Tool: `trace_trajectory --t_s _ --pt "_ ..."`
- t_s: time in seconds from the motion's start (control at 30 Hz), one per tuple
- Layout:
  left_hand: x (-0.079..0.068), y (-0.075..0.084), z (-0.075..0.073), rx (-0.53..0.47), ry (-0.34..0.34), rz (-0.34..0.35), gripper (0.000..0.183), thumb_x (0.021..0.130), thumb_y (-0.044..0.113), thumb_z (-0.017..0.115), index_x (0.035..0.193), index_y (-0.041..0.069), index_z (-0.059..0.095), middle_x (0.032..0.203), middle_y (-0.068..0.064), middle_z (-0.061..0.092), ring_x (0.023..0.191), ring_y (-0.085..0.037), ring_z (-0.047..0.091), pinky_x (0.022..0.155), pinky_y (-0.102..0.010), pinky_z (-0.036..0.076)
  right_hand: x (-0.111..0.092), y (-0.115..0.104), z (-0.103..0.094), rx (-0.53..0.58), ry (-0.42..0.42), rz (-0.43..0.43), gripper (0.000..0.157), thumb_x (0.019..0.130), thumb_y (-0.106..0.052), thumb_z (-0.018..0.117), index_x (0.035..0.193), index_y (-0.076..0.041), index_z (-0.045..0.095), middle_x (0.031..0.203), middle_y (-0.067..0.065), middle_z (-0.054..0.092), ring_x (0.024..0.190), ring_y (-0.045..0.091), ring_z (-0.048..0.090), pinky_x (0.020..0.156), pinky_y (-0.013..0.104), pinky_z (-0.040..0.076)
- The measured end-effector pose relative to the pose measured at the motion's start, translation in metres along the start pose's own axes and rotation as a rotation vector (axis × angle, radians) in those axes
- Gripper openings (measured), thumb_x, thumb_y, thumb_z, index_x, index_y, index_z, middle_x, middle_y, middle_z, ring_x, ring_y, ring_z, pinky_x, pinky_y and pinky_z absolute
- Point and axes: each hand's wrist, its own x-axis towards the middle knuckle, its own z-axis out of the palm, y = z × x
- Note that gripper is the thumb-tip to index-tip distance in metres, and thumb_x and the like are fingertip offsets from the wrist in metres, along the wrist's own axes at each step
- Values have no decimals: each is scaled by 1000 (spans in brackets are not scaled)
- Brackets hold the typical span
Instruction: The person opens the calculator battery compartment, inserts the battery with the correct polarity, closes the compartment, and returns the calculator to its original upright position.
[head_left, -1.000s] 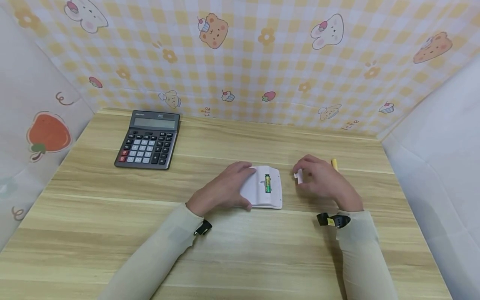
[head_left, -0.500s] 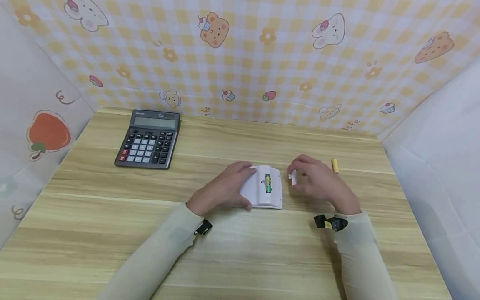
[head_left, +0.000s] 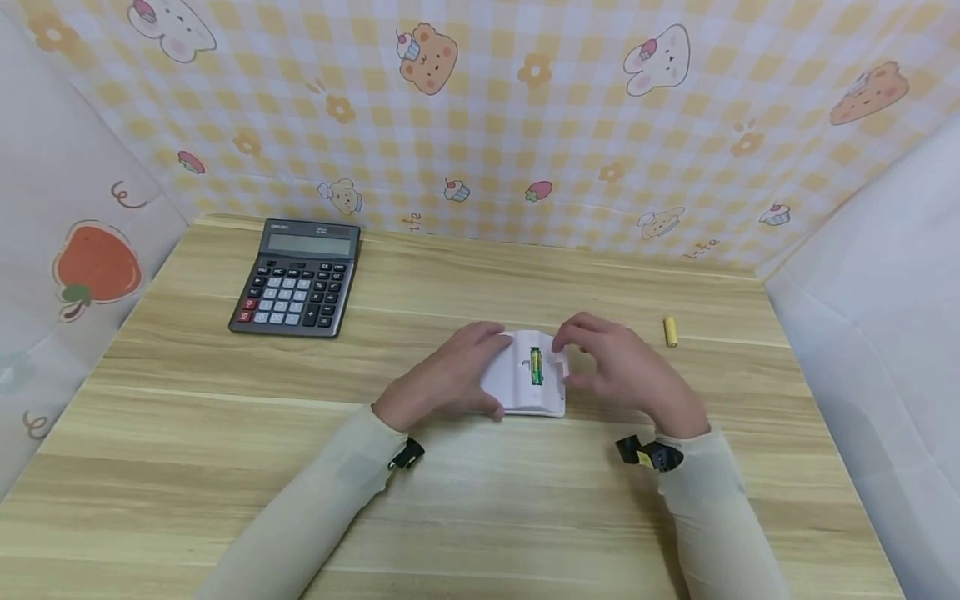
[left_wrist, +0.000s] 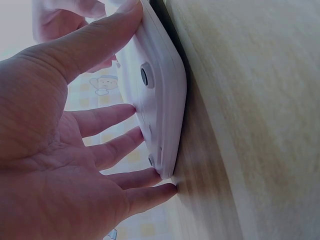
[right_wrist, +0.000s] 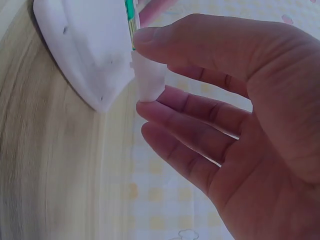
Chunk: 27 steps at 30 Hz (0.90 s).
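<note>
A flat white device (head_left: pixel 552 402) lies back side up on the table, its battery compartment uncovered. One green-and-gold battery (head_left: pixel 536 367) sits in that compartment. My left hand (head_left: pixel 450 371) holds the device across its left part, thumb at the near edge and fingers toward the far edge. Round feet show on its underside in the left wrist view. In my right hand (head_left: pixel 630 371), a small white battery cover (right_wrist: pixel 148 77) is pinched between thumb and fingers. The cover is over the device's right edge, to the right of the compartment.
A loose yellow battery (head_left: pixel 671 332) lies on the wooden table (head_left: pixel 480 517) beyond the right hand. Back left lies a dark grey calculator (head_left: pixel 300 275), keys up. A yellow checked cloth (head_left: pixel 480 142) hangs behind the table, with white cloth at both sides.
My right hand has moved left with the battery cover, from beside the device to over its right edge. The loose battery has come fully into view. My left hand and the device keep still.
</note>
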Motion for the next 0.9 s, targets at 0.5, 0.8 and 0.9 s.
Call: trace_trajectory --t_s 0.5,0.8,0.9 --pt "1 0 0 6 -2 -6 107 80 29 103 168 10 46 177 -9 33 161 -29 30 128 -43 33 5 -13 9 13 35 -80 42 85 -4 94 122 -10 74 133 3 69 113 26 70 96 47 61" --pt "0 -1 -1 15 -2 16 107 79 28 103 167 7 46 176 -12 34 161 -31 30 128 -44 32 7 -15 13 28 47 -109 42 84 -4 95 120 -11 74 131 1 70 111 23 71 94 44 61" --pt "1 -1 0 20 -1 16 106 80 28 103 167 7 47 175 -12 34 161 -31 30 128 -44 33 7 -15 14 24 48 -114 42 85 -4 96 119 -12 74 131 1 70 110 23 71 94 44 61"
